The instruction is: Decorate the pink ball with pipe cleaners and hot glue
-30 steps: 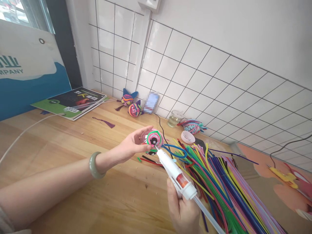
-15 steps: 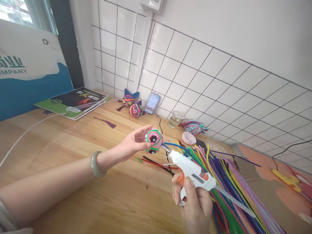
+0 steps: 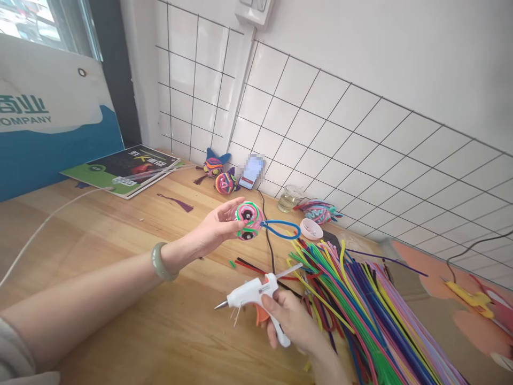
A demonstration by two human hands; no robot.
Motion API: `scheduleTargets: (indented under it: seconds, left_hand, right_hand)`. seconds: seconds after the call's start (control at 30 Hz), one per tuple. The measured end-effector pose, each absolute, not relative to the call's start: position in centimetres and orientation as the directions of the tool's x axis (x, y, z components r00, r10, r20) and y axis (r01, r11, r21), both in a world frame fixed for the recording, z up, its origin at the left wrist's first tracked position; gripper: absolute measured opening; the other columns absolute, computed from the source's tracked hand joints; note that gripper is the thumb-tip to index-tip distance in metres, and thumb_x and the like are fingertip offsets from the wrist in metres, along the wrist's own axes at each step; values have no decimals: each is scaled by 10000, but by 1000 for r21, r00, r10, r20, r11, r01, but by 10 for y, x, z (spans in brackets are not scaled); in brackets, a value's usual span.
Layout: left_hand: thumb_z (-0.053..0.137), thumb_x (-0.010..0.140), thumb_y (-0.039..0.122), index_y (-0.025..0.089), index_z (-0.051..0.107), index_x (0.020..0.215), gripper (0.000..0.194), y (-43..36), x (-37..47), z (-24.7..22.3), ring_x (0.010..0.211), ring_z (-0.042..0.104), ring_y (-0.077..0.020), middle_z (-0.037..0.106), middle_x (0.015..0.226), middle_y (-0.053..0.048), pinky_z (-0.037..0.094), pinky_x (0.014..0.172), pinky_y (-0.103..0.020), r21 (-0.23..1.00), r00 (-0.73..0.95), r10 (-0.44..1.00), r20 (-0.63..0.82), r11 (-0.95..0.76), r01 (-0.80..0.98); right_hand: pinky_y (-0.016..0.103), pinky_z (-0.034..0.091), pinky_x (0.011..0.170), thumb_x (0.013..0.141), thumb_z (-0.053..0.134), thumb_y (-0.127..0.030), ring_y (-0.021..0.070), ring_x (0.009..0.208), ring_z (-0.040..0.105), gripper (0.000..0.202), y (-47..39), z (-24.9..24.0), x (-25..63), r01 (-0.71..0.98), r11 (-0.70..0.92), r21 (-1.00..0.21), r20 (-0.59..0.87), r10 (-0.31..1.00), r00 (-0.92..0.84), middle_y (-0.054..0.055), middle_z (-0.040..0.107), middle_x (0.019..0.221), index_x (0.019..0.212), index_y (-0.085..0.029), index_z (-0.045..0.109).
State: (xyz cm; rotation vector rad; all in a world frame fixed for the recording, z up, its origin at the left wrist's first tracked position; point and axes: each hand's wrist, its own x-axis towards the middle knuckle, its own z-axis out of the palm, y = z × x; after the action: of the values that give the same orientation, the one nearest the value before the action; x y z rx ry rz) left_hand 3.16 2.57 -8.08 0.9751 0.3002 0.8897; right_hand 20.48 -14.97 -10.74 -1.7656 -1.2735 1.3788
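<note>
Between thumb and fingers, my left hand (image 3: 218,227) grips a round pink ornament (image 3: 255,211) with green-rimmed black eyes, held above the table. From the ornament's right side sticks out a blue pipe-cleaner loop (image 3: 297,235). My right hand (image 3: 286,313) is wrapped round the handle of a white glue gun (image 3: 246,293) with an orange trigger. Its metal nozzle points left and down, below the ornament and apart from it. A clear glue stick (image 3: 289,270) protrudes from the gun's back end.
Pipe cleaners (image 3: 372,305) in many colours lie in a bundle on the right. Along the wall stand a phone (image 3: 251,172), two ball ornaments, a glass jar (image 3: 289,199) and a small pink bowl (image 3: 311,229). A purple tassel (image 3: 176,202) and a booklet (image 3: 120,168) lie left.
The glue gun has swung away from the ornament, down and left, its nozzle now facing left. The blue loop has come into full view. My left hand has shifted slightly up and left.
</note>
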Motion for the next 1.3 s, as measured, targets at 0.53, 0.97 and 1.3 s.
scheduleTargets:
  seconds: [0.53, 0.97, 1.3]
  left_hand:
    - [779, 656, 141, 245, 512, 1272, 679, -28, 46, -80, 1099, 583, -229, 549, 1318, -97, 491, 879, -328, 859, 680, 684, 265, 152, -489]
    - [706, 731, 138, 205, 466, 1298, 619, -52, 46, -77, 1160, 536, -246, 474, 1306, -134, 484, 932, -342, 910, 654, 667, 357, -90, -405]
    - [723, 708, 122, 193, 469, 1282, 632, -50, 47, -78, 1132, 570, -235, 510, 1303, -133, 482, 938, -337, 902, 670, 653, 354, -49, -430]
  right_hand:
    - [209, 498, 585, 851, 607, -284, 121, 599, 613, 93, -156, -77, 171, 837, 220, -501, 698, 674, 241, -1, 651, 691, 836, -192, 595]
    - [188, 493, 522, 838, 616, -267, 103, 511, 611, 117, -154, -69, 167, 804, 193, -562, 695, 637, 332, -19, 653, 618, 754, -189, 596]
    - [211, 477, 459, 819, 613, -362, 123, 475, 571, 209, -155, -68, 164, 509, 138, -850, 425, 750, 506, -13, 592, 547, 708, -189, 576]
